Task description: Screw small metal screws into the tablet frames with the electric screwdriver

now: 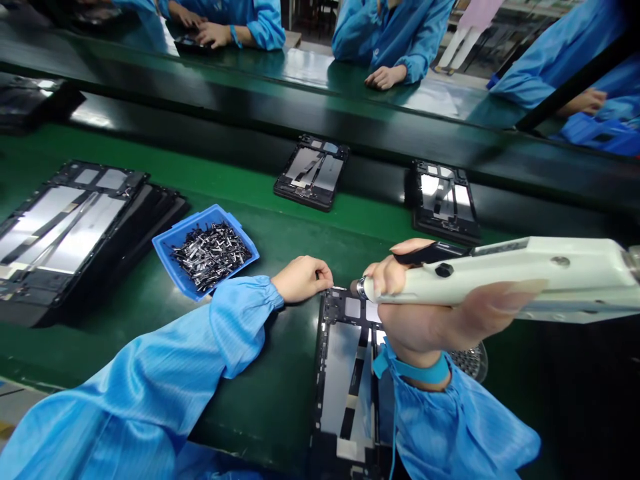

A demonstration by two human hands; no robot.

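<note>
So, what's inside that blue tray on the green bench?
The blue tray holds a heap of small dark metal parts. Only the top ones show clearly; the heap covers the lower pieces and the tray's floor, so those can't be seen.

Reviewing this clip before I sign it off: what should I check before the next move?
1. Right hand holds screwdriver: ok.
2. Screwdriver tip seated on a screw: cannot tell, too small to see.
3. Left hand at the corner of the tablet frame: ok.
4. Tray of parts beside the left hand: ok.
5. Wrist strap on the right wrist: ok.
</note>
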